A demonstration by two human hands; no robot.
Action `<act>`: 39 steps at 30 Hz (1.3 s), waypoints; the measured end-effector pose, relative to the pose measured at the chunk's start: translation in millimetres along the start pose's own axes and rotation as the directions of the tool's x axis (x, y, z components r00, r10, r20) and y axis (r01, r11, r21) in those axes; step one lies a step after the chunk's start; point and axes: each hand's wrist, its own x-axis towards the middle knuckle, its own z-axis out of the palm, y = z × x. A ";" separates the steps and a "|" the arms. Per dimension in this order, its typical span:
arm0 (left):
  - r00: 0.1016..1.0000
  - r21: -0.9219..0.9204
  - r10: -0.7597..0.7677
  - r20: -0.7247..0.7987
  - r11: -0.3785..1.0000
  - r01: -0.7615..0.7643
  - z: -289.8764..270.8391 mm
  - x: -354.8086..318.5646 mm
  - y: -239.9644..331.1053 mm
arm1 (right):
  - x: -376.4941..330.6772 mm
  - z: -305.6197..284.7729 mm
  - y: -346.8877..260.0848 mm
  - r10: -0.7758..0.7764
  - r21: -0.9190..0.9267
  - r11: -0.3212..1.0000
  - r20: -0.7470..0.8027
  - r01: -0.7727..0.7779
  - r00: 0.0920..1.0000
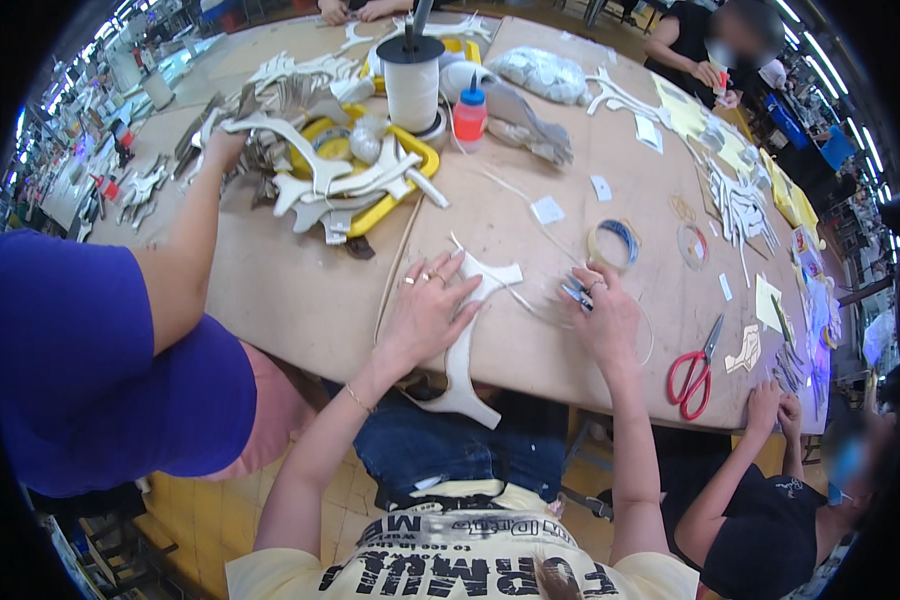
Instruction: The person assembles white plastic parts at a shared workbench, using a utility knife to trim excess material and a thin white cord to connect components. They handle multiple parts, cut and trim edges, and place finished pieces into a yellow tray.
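A white, branching cut piece point(458, 365) lies at the table's near edge, its lower end hanging over my lap. My left hand point(425, 315) rests on its upper part, fingers spread and pressing it flat. To the right, my right hand point(610, 325) is closed around a small metal tool point(576, 294), probably thread snips; the fingers hide most of it. A thin white cord point(530, 213) runs from the spool side down toward the hands. A tape roll point(613, 245) lies just beyond my right hand.
Red-handled scissors point(692, 378) lie right. A yellow tray point(425, 160) of white pieces, a large white spool point(411, 90) and a red bottle point(469, 118) stand ahead. A co-worker in purple point(120, 360) reaches across at left; another person's hands point(775, 405) are at right.
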 end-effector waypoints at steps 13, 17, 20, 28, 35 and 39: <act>1.000 0.057 0.024 0.009 0.998 -0.024 4.7 -8.6 1.0 | 43.5 33.7 66.6 0.216 -0.164 0.959 -0.112 -0.233 0.970; 1.000 0.042 0.028 0.005 0.999 -0.028 6.8 -12.2 2.5 | 45.3 21.4 74.3 0.249 -0.184 0.933 -0.290 -0.310 0.924; 1.000 0.052 0.004 -0.025 0.999 -0.003 11.5 -15.4 10.6 | 34.5 14.4 51.5 0.102 -0.167 0.970 -0.391 -0.179 0.915; 0.999 -0.008 -0.049 0.006 0.999 0.049 9.6 -12.9 18.5 | 3.9 5.2 -49.3 0.025 0.174 0.983 0.212 -0.063 0.977; 0.998 -0.019 -0.055 0.023 0.998 0.055 6.4 -17.0 20.7 | 8.9 2.9 -61.5 0.074 0.128 0.983 0.375 -0.131 0.924; 0.997 0.002 -0.058 0.052 0.998 0.058 3.7 -13.0 21.2 | 7.9 1.8 -60.7 0.088 0.116 0.983 0.395 -0.145 0.915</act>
